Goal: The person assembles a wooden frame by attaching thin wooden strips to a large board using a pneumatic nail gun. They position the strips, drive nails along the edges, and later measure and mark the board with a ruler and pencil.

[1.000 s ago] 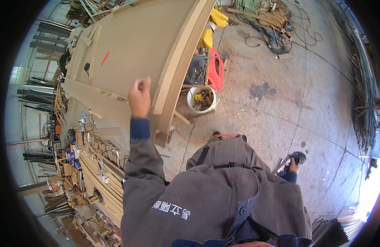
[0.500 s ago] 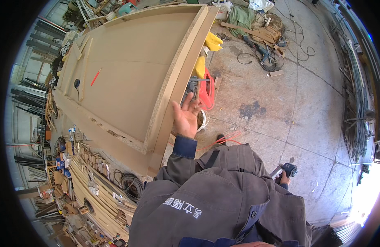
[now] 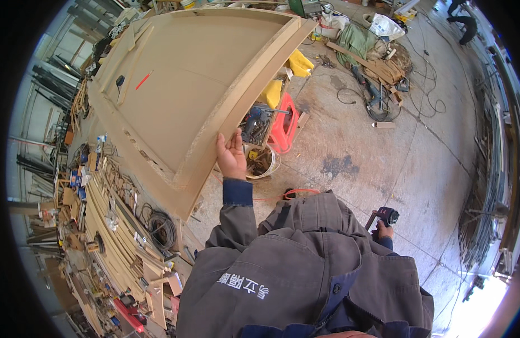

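My left hand [image 3: 232,158] is raised palm-up at the outer side of a large wooden panel frame [image 3: 215,135]. Its fingers are apart and slightly bent, with the tips against the frame's edge; how firmly they touch, I cannot tell. The frame borders a wide brown board, on which lie a red pencil-like stick [image 3: 144,80], a small dark round object [image 3: 120,80] and loose wood strips. Low at my right side, my right hand [image 3: 384,231] is closed round the handle of a dark nail gun [image 3: 388,216] with a metal magazine, held away from the frame.
Beside the frame stand a bucket of scraps [image 3: 262,161], a tray of hardware [image 3: 256,125] and a red plastic stool [image 3: 283,127]. An orange hose [image 3: 299,191] crosses the floor near my foot. Farther off lie a power tool [image 3: 372,93] and cables. Timber strips [image 3: 110,225] are piled left.
My left hand has moved left and slightly down to the frame's edge. The nail gun in my right hand has shifted slightly up and left. The whole view has turned a little.
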`<act>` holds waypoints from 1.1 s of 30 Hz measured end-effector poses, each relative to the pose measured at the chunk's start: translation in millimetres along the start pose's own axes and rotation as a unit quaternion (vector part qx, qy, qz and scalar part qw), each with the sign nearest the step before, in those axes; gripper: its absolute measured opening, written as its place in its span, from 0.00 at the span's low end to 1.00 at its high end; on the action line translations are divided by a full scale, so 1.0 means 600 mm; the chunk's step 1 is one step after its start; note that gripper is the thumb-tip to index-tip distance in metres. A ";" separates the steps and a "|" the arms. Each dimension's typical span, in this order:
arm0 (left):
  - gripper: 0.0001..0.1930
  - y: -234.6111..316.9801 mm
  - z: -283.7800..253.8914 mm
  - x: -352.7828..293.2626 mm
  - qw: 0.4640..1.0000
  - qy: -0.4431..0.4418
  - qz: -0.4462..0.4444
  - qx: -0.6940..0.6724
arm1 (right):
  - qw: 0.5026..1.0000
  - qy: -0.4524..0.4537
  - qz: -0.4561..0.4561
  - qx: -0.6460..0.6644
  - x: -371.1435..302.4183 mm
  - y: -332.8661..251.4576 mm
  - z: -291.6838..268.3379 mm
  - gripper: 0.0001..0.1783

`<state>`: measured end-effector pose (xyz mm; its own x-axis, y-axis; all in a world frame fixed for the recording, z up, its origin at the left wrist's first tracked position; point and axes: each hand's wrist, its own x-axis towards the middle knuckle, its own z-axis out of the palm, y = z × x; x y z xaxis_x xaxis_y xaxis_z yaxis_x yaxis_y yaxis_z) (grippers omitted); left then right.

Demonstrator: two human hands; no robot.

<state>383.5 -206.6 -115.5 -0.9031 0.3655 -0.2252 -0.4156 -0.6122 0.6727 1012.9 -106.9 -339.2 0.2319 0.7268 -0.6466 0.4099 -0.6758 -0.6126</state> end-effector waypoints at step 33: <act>0.20 0.167 0.233 -0.084 0.666 -0.261 0.127 0.687 | 0.973 -0.171 -0.138 -0.074 0.057 -0.361 0.204 0.18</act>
<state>402.5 -188.4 61.9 -0.6163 0.7856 0.0539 0.5590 0.3883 0.7327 823.9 49.4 -284.2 -0.2023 0.7777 -0.5952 0.5438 -0.4162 -0.7287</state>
